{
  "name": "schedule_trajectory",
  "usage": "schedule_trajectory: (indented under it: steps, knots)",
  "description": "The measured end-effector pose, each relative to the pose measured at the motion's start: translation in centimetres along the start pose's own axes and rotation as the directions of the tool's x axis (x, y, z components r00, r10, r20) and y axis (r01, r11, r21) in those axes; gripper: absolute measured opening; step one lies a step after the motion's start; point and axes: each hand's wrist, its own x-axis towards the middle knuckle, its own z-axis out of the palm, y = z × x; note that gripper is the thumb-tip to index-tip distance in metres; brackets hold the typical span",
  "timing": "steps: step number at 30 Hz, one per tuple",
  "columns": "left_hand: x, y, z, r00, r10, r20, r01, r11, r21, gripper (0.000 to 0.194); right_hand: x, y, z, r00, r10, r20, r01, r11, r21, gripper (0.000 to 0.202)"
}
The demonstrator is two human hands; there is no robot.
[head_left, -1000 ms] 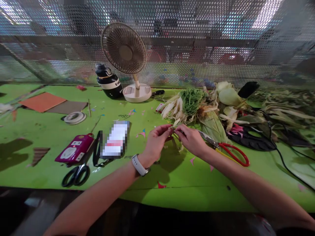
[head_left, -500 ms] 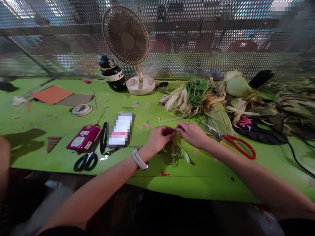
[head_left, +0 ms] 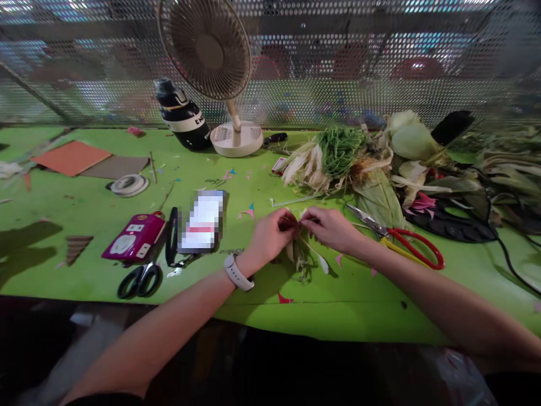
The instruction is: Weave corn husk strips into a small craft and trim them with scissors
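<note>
My left hand [head_left: 270, 235], with a white watch band on the wrist, pinches a small bunch of pale dry husk strips [head_left: 301, 264]. Against its fingertips, my right hand [head_left: 328, 226] closes thumb and finger on the top of the same strips. Their loose, frayed ends hang below the hands, and one longer strip with a white tip [head_left: 323, 264] slants to the right. The exact pinch point is hidden by my fingers. Close beside my right forearm lie red-handled scissors [head_left: 416, 246], partly spread.
Left of my hands are a phone [head_left: 203, 221], a magenta pouch [head_left: 134, 238] and black scissors [head_left: 139, 280]. A fan [head_left: 236, 144], a bottle [head_left: 186, 124] and tape rolls [head_left: 129, 185] stand or lie farther back. Green strands [head_left: 341, 151] and corn husks [head_left: 376, 197] are piled at the right.
The view has shifted slightly, so the left-hand objects sit farther left. My fingertips have drawn closer together on the strips. A person's arm at the left edge has gone from view.
</note>
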Motion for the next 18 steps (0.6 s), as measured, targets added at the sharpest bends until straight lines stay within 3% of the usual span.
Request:
schedule_trajectory:
  steps: [8, 13, 18]
  knots:
    - [-0.25, 0.6, -0.3, 0.986, 0.162, -0.021, -0.146, 0.929, 0.339, 0.011, -0.21, -0.18, -0.03, 0.993, 0.099, 0.069, -0.109, 0.983, 0.149, 0.013]
    - [0.22, 0.55, -0.52, 0.981, 0.183, 0.072, -0.196, 0.896, 0.398, 0.008, -0.3, -0.22, 0.05, 0.989, 0.119, 0.09, -0.138, 0.958, 0.251, 0.013]
    - [0.36, 0.37, -0.6, 0.976, 0.198, 0.09, -0.218, 0.898, 0.383, 0.006, -0.43, -0.22, 0.28, 0.993, 0.093, 0.076, -0.112, 0.945, 0.306, 0.01]
